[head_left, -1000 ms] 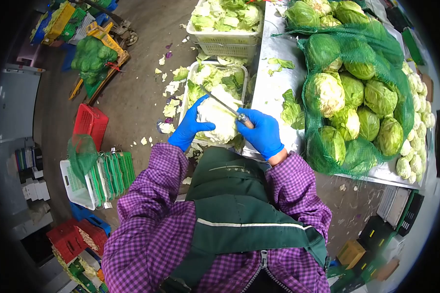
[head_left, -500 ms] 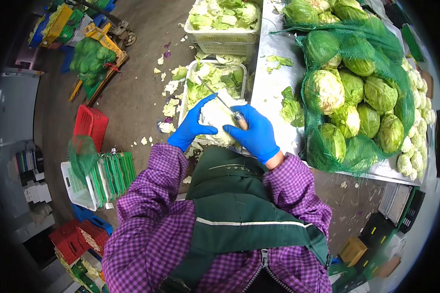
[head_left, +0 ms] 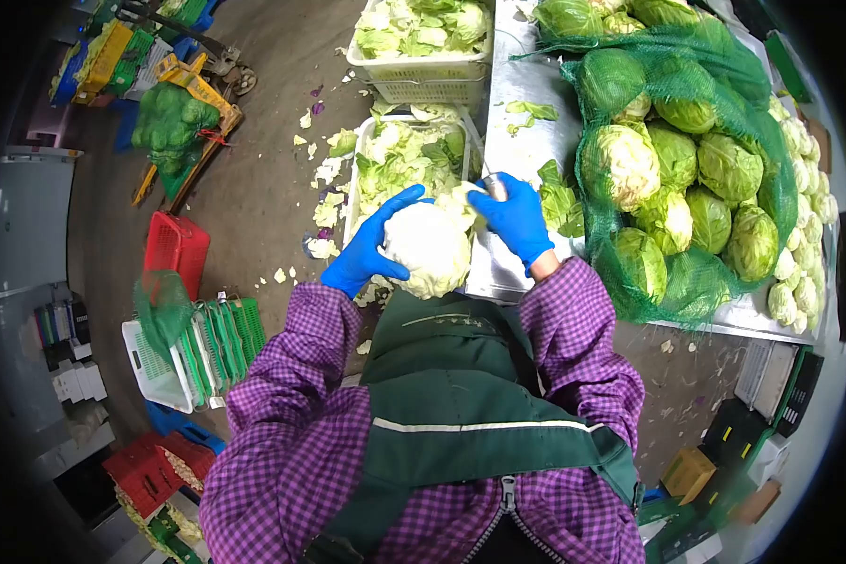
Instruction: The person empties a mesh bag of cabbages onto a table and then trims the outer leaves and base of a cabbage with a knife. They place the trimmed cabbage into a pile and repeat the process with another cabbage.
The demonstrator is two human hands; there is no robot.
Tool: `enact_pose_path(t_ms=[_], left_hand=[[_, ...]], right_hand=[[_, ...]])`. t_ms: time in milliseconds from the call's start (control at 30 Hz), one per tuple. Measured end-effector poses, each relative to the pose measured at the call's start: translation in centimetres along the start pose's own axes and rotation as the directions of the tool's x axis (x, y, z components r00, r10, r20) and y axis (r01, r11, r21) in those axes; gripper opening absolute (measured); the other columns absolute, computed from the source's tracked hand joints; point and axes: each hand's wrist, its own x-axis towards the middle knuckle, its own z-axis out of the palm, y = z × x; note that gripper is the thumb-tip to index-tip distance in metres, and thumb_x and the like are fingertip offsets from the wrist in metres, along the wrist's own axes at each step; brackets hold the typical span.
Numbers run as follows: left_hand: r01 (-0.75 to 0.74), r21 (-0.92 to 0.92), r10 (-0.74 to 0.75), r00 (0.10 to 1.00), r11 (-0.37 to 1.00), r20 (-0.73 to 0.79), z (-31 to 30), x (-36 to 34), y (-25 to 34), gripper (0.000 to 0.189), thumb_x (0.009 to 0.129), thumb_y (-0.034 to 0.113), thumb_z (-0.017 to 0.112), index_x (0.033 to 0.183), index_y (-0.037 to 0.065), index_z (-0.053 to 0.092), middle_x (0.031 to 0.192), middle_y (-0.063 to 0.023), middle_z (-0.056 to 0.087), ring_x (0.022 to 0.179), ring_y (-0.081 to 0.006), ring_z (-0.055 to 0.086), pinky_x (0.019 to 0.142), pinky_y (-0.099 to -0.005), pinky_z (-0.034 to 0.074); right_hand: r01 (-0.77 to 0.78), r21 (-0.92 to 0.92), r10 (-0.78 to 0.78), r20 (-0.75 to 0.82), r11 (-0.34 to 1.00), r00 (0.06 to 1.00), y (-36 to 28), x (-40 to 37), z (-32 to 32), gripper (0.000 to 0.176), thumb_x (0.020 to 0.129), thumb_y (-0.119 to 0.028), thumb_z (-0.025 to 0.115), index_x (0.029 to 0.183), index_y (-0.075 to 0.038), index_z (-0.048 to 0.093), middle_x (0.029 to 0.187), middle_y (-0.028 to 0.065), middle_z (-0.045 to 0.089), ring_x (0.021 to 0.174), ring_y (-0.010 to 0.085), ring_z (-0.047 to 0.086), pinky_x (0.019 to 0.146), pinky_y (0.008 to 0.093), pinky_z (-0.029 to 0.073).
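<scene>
A pale, peeled-looking cabbage (head_left: 428,249) is in front of my apron, with my left hand (head_left: 371,249) curved around its left side. My right hand (head_left: 515,221), in a blue glove like the left, grips a knife (head_left: 496,189) by its handle, the thin blade pointing up and away. The fingertips of that hand also pinch a pale leaf (head_left: 461,204) at the cabbage's upper right. Just beyond the cabbage stands a white crate (head_left: 352,202) with loose green leaves (head_left: 409,155) in it.
A metal table (head_left: 512,164) on the right bears green cabbages (head_left: 710,230) in a green net (head_left: 587,179) and several trimmed ones (head_left: 785,301). Another leaf-filled crate (head_left: 432,80) stands farther off. At left are a red crate (head_left: 174,249) and a white basket (head_left: 155,371). Leaf scraps litter the floor.
My right hand has moved right, off the cabbage's face, pulling a leaf outward. The knife blade has swung from across the cabbage to pointing away. The cabbage is turned, showing a smoother white side.
</scene>
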Motion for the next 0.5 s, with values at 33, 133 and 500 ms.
enact_pose_path(t_ms=[33, 133, 500], left_hand=[[0.000, 0.002, 0.000, 1.000, 1.000, -0.001, 0.0, -0.3, 0.1, 0.106, 0.049, 0.021, 0.087, 0.140, 0.005, 0.035, 0.140, -0.0110, 0.041, 0.128, -0.0225, 0.039, 0.109, -0.0367, 0.027], [-0.037, -0.304, -0.015, 0.986, 0.952, -0.167, -0.6, -0.4, -1.4, 0.109, 0.054, 0.039, 0.085, 0.141, 0.004, 0.030, 0.140, -0.0125, 0.040, 0.128, -0.0262, 0.041, 0.107, -0.0403, 0.032], [0.030, -0.486, -0.132, 0.975, 0.874, -0.176, 0.9, -0.3, -0.8, 0.113, 0.055, 0.048, 0.084, 0.142, 0.003, 0.027, 0.141, -0.0123, 0.039, 0.127, -0.0247, 0.041, 0.107, -0.0410, 0.034]], right_hand=[[-0.112, 0.002, 0.112, -0.012, 0.994, 0.994, 1.2, 0.3, -0.5, 0.034, 0.075, -0.028, 0.069, 0.092, 0.000, 0.064, 0.076, 0.0157, 0.065, 0.068, 0.0235, 0.062, 0.066, 0.0349, 0.048], [-0.277, 0.208, 0.280, 0.016, 0.938, 0.960, 2.0, -0.7, -1.7, 0.033, 0.082, -0.030, 0.067, 0.099, -0.002, 0.065, 0.074, 0.0053, 0.064, 0.057, 0.0117, 0.056, 0.053, 0.0262, 0.046], [-0.225, 0.357, 0.080, 0.380, 0.907, 0.922, -4.2, -0.7, 0.9, 0.043, 0.082, -0.026, 0.069, 0.117, -0.004, 0.059, 0.075, 0.0008, 0.058, 0.055, 0.0072, 0.050, 0.049, 0.0220, 0.041]])
